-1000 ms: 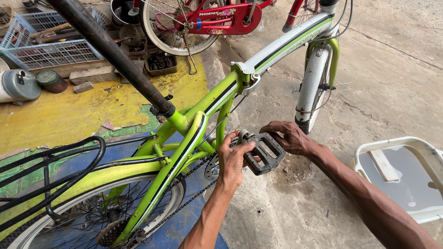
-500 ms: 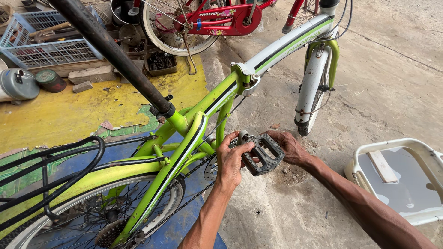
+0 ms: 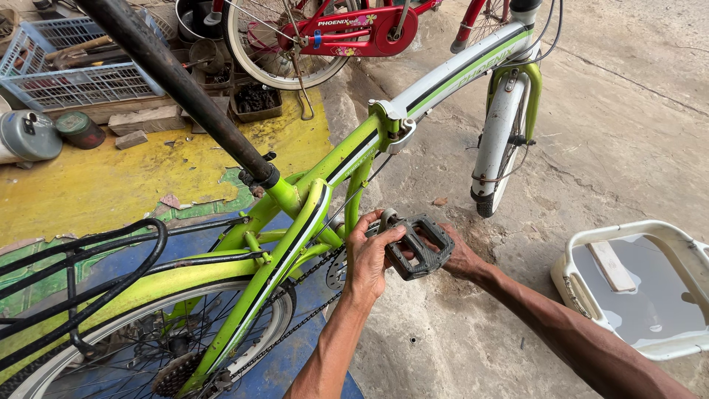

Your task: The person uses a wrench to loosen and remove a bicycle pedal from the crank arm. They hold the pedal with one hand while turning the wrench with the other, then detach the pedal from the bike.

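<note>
A lime-green folding bicycle (image 3: pixel 347 159) stands below me, its black seat post slanting up to the left. My left hand (image 3: pixel 367 258) wraps around the crank end beside the grey pedal (image 3: pixel 419 246). My right hand (image 3: pixel 461 258) sits under and behind the pedal, partly hidden by it, gripping its far side. The chain and chainring (image 3: pixel 334 273) show just left of my left hand. The rear wheel (image 3: pixel 148 340) with a black carrier rack is at the lower left.
A white plastic tub (image 3: pixel 635 288) of water with a flat piece inside stands at the right on the concrete floor. A red bicycle (image 3: pixel 332 33) is parked behind. A blue wire crate (image 3: pixel 70 63), tins and small trays of parts lie at the upper left.
My right hand has slid from the pedal's top right to beneath and behind it. My left hand stays on the crank. The view has shifted slightly, showing more of the tub.
</note>
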The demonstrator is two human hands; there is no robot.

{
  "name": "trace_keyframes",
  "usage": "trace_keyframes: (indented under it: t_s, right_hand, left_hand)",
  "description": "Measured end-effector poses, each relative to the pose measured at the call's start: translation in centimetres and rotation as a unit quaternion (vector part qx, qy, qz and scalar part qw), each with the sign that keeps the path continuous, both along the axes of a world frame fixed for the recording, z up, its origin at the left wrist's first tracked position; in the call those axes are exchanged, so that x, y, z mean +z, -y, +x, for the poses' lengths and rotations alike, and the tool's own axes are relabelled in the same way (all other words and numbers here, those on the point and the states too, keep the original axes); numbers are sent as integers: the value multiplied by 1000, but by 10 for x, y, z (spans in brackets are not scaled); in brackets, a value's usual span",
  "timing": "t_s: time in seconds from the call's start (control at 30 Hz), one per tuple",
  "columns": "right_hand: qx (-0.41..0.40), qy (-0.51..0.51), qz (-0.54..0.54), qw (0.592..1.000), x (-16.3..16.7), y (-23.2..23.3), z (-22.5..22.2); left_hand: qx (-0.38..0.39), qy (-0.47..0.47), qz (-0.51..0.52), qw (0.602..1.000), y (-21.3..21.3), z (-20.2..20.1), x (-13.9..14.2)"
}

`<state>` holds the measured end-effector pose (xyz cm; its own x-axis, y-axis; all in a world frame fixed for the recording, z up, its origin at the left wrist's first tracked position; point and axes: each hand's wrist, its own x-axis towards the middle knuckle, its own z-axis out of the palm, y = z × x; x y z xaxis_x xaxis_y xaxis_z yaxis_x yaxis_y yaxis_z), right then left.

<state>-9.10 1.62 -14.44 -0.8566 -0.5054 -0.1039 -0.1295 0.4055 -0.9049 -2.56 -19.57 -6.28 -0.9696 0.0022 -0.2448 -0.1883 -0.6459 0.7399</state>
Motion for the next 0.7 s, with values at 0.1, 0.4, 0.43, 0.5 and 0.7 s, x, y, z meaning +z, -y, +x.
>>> trace_keyframes:
  t_s: [0.1, 0.4, 0.43, 0.5, 0.7]
  right_hand:
    - [-37, 64, -100, 992, -18, 4, 11]
    - [25, -151, 136, 979, -8, -5, 0]
    - [41, -179, 120, 976, 2, -5, -4]
    - [73, -236, 87, 965, 33, -6, -19]
    - [149, -509, 281, 800, 136, 12, -28]
  left_hand:
    - [0, 11, 4, 1000, 0, 0, 0]
    - [-5, 3, 5, 1000, 0, 1, -1]
    - [-5, 6, 0, 1000, 1, 1, -1]
    - [-5, 13, -11, 1000, 1, 1, -2]
    - [6, 6, 2, 1000, -2, -2, -4]
